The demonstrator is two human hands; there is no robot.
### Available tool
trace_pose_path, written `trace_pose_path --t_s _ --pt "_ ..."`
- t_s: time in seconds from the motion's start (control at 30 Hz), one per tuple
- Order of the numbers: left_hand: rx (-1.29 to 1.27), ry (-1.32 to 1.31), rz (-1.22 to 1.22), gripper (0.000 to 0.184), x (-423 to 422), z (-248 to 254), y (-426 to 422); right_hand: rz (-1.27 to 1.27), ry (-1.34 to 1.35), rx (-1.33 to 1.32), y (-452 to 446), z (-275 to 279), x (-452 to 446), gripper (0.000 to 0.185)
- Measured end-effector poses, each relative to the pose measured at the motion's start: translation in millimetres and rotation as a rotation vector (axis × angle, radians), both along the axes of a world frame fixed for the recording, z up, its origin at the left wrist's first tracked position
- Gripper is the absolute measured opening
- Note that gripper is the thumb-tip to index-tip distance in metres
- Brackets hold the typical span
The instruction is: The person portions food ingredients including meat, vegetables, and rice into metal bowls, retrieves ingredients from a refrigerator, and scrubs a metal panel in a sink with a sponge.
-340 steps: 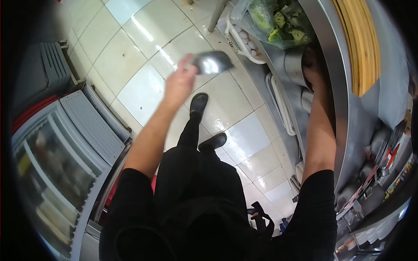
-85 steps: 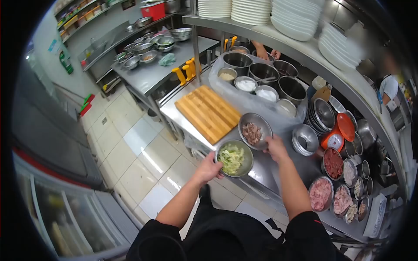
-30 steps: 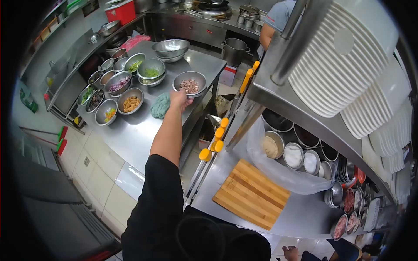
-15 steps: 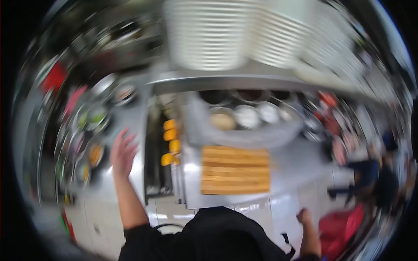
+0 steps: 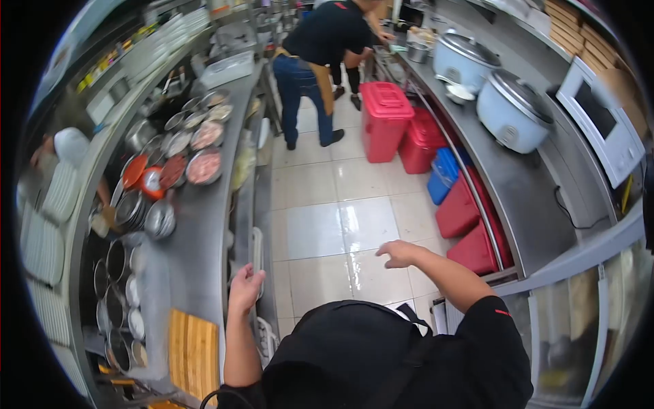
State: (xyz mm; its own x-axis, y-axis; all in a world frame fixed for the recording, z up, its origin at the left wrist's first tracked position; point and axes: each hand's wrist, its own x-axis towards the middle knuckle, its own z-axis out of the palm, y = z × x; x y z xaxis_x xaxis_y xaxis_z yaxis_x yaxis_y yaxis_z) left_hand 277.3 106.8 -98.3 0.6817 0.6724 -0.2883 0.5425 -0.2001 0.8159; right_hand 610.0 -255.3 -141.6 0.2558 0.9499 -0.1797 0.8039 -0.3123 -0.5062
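Note:
My left hand (image 5: pixel 246 290) hangs beside the edge of the steel counter (image 5: pixel 197 238), its fingers loosely apart and nothing in them. Ahead of my body, my right hand (image 5: pixel 400 254) is held out above the tiled floor (image 5: pixel 320 204) with its fingers stretched and no object in it. Nearest to my left hand on the counter lies a striped wooden cutting board (image 5: pixel 193 354). Metal pots (image 5: pixel 116 261) sit in the well behind the board.
Bowls of raw meat (image 5: pixel 204 166) and an orange bowl (image 5: pixel 151 180) crowd the left counter. A person (image 5: pixel 323 41) stands in the aisle. Red bins (image 5: pixel 387 123) and a blue bin (image 5: pixel 444 174) line the right side, below rice cookers (image 5: pixel 514 109) and a microwave (image 5: pixel 599 119).
My view has swung right, from facing the cutting board to looking down the aisle. The board now lies at lower left. My right hand has come forward; my left hand is lower, beside the counter.

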Motion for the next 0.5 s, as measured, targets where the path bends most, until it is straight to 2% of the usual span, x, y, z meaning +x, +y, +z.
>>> trace_pose_path --t_s 0.03,0.1,0.17,0.2,0.27,0.33,0.37,0.4,0.43,0.5 --pt "-0.025 -0.061 0.006 0.064 27.7 -5.3 -5.4 -0.123 0.015 -0.151 -24.6 22.5 10.0 0.034" --pt "-0.179 -0.145 0.06 0.062 75.3 -0.1 -22.5 -0.571 0.054 -0.353 -55.1 59.3 26.2 0.041" --pt "-0.435 -0.174 0.144 0.061 101.0 5.3 -39.5 -0.698 0.002 -0.228 -87.2 46.3 55.4 0.043" --pt "-0.398 -0.1 0.077 0.061 111.7 -10.3 -41.1 -0.75 -0.025 -0.165 -104.4 35.1 70.1 0.043" --pt "-0.306 0.042 0.014 0.061 116.0 -55.0 -26.3 -0.583 -0.368 0.184 -121.3 -9.2 104.3 0.041" --pt "-0.252 0.118 0.055 0.06 119.7 -55.7 -19.1 -0.768 -0.063 0.076 -88.5 20.0 131.1 0.039" --pt "-0.195 0.155 0.073 0.059 121.6 -65.1 -4.7 -0.824 0.038 0.026 -80.0 -6.8 168.1 0.036" --pt "-0.146 0.2 0.075 0.058 125.2 -73.4 12.5 -0.745 -0.11 0.08 -68.0 -11.0 189.9 0.027" --pt "-0.147 0.207 0.147 0.057 130.7 -74.5 28.7 -0.843 -0.032 0.008 -40.5 21.9 194.4 0.02" --pt "-0.156 0.177 0.271 0.056 159.3 -65.1 49.2 -0.838 -0.13 0.073 -40.5 -8.7 239.1 0.022"
